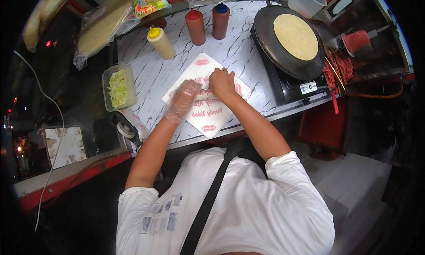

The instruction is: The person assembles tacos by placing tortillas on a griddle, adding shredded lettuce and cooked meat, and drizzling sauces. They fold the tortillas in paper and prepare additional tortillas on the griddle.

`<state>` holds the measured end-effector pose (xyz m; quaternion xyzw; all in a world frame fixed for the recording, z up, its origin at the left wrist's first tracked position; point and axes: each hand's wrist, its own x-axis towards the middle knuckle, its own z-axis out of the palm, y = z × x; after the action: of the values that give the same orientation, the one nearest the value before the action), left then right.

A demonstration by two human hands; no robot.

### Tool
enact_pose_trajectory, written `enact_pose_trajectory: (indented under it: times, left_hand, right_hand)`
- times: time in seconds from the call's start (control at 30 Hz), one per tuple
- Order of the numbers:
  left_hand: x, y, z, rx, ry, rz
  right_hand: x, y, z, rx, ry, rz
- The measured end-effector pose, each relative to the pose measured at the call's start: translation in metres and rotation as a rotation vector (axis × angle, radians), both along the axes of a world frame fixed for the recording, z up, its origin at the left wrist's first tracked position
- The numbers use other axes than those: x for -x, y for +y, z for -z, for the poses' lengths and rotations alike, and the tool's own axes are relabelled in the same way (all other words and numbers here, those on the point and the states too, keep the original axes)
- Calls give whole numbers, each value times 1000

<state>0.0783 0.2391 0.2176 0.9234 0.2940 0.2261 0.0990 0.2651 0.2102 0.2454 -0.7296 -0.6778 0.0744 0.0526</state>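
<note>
Printed white wrapping paper (208, 120) lies cornerwise on the marble-patterned counter in front of me. A folded band of it runs between my hands; whether anything is inside is hidden. My left hand (186, 95), in a clear plastic glove, is curled over the left end of this fold. At the right end, my bare right hand (222, 83) bends its fingers down and grips the paper. Beyond the paper stand a yellow-capped bottle of pale sauce (161, 43), a red-capped bottle (195, 28) and a blue-capped bottle (221, 22), both of reddish sauce.
On the right, a flatbread (295, 37) lies on a round black griddle (265, 44) over a gas stove (287, 91). Shredded meat (341, 71) and tongs sit beside it. A tub of shredded lettuce (118, 89) stands at left, with bagged flatbreads (106, 31) behind.
</note>
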Motion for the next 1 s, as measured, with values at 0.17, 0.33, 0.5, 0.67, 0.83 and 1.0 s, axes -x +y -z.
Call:
enact_pose_trajectory:
  times: [0.17,0.33,0.5,0.67,0.83,1.0]
  left_hand:
    - [14,-31,6,-9,-92,83]
    - [4,-28,-3,97,65,46]
    - [-15,-29,-18,27,340,-55]
    - [-32,-27,-28,51,477,-165]
    - [-38,-15,-36,132,659,-204]
    - [-47,-6,-42,218,700,-202]
  right_hand:
    - [-4,4,5,43,45,19]
    - [-11,-9,-9,-209,56,-88]
    - [-4,-48,-11,-73,-32,-402]
    - [6,-45,-1,-45,-42,-260]
    - [3,-38,-7,61,-63,-229]
    - [14,-59,-7,-247,-262,-303]
